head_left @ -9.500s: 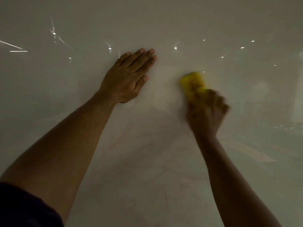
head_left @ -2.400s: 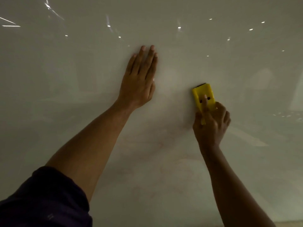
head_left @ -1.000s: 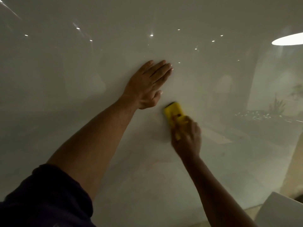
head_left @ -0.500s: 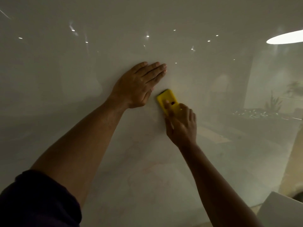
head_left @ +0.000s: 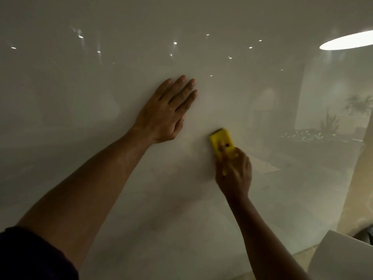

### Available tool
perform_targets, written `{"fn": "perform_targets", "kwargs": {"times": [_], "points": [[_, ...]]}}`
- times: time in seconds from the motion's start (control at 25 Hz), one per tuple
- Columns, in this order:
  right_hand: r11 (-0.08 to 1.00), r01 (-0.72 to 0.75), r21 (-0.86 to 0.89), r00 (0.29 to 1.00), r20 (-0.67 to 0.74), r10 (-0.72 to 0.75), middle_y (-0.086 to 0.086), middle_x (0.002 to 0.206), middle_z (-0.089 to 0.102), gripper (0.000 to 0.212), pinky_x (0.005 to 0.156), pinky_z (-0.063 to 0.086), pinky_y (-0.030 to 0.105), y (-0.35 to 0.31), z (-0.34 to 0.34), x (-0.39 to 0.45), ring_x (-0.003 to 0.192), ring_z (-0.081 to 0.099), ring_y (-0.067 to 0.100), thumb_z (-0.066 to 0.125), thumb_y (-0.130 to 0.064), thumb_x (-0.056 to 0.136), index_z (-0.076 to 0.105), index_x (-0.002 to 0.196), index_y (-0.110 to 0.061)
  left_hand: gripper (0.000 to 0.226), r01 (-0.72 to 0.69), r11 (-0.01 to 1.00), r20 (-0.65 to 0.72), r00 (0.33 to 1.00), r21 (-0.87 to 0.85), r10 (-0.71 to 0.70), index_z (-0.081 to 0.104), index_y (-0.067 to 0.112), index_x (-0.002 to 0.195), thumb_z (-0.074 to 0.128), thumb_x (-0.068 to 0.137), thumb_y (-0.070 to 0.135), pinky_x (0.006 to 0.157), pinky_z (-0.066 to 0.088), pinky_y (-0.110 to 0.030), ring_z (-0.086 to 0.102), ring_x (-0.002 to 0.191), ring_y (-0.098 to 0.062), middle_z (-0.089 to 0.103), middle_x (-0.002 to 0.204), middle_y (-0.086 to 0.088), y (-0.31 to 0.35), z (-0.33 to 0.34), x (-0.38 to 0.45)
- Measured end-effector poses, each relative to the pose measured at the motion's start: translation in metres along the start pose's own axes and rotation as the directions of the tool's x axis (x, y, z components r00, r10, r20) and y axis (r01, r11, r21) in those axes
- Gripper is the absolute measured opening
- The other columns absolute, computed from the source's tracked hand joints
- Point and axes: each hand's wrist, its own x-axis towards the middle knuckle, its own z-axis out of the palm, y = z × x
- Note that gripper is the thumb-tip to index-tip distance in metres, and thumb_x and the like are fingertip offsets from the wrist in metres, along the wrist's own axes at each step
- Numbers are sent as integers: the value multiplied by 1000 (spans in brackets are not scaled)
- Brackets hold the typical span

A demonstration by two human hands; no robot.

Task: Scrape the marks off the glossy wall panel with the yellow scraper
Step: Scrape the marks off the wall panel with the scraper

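Left hand [head_left: 165, 110] flat on panel [head_left: 262, 188], blocking scraper's [head_left: 221, 141] upper-left.

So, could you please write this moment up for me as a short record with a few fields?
surface: glossy wall panel, pale, reflecting ceiling lights
tool: yellow scraper, dark blade edge up against the panel
right hand: grips the scraper from below, one finger laid along its face
left hand: flat on the panel, fingers straight, up and left of the scraper, apart from it
marks: faint reddish smudges below the hands; too dim to trace
other: white object at lower right, only partly in view
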Motion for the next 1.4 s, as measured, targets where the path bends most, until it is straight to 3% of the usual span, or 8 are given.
{"fn": "perform_targets", "kwargs": {"times": [0.28, 0.44, 0.6, 0.8, 0.96, 1.12, 1.32, 1.4], "points": [[939, 338, -55, 940, 72, -334, 24, 122, 65, 55, 75, 47, 44, -9, 1, -32, 89, 61, 39, 72, -21, 96, 57, 149, -28, 66, -130, 990, 78, 988, -46, 133, 5, 10, 170, 21, 115, 44, 134, 7, -46, 2, 165, -26, -1, 177, -9, 0, 5, 3], [903, -429, -3, 903, -37, 429, 31, 119, 61, 50, 79, 53, 50, -37, 4, -16, 98, 60, 45, 63, -25, 98, 58, 147, -14, 65, -98, 994, 83, 991, -43, 102, 2, 11, 170, 17, 115, 41, 134, 5, -47, 0, 165, -26, -3, 177, -8, 6, 5, 1], [935, 356, -1, 931, 90, -354, 26, 119, 67, 54, 73, 51, 47, -62, 9, -40, 91, 62, 40, 74, -20, 96, 59, 148, -23, 64, -48, 998, 62, 997, -46, 51, 4, 10, 170, 17, 113, 37, 134, 5, -48, 4, 165, -26, 0, 178, -8, 14, 6, -1], [958, -288, -4, 957, 24, 288, 29, 123, 60, 57, 75, 50, 46, -62, 2, -36, 94, 59, 42, 67, -26, 98, 51, 152, -17, 63, -16, 1000, 45, 999, -22, 17, 2, 8, 169, 15, 113, 33, 133, 7, -53, 2, 164, -28, -1, 177, -10, 24, 7, -2], [972, 229, -57, 970, 104, -222, 25, 124, 63, 59, 74, 49, 45, -41, 0, -53, 93, 61, 41, 70, -21, 99, 50, 154, -23, 62, -15, 999, 43, 999, -37, 16, 6, 7, 169, 17, 113, 30, 133, 10, -55, 5, 164, -29, 2, 177, -10, 26, 6, -2], [833, -548, -73, 831, 66, 552, 30, 119, 62, 65, 75, 53, 48, -27, -11, -40, 95, 63, 45, 78, -20, 93, 51, 152, -14, 62, -14, 1000, 46, 999, -14, 15, 6, 8, 169, 16, 114, 33, 132, 6, -54, 6, 164, -29, 2, 177, -10, 26, 4, -3], [946, 311, -92, 946, 119, -300, 25, 118, 64, 54, 68, 48, 43, -25, -4, -60, 84, 63, 39, 71, -24, 99, 55, 150, -19, 63, -12, 1000, 75, 997, -13, 13, -2, 10, 169, 13, 114, 35, 132, 1, -52, -1, 164, -28, -5, 177, -9, 24, 4, -2], [995, -49, -88, 990, 125, 60, 25, 118, 66, 49, 72, 50, 44, -15, -7, -44, 89, 66, 40, 65, -29, 100, 59, 148, -19, 63, -18, 1000, 78, 997, -11, 19, -3, 10, 169, 13, 114, 37, 133, 2, -52, -2, 164, -28, -7, 177, -8, 25, 5, -3]]}}
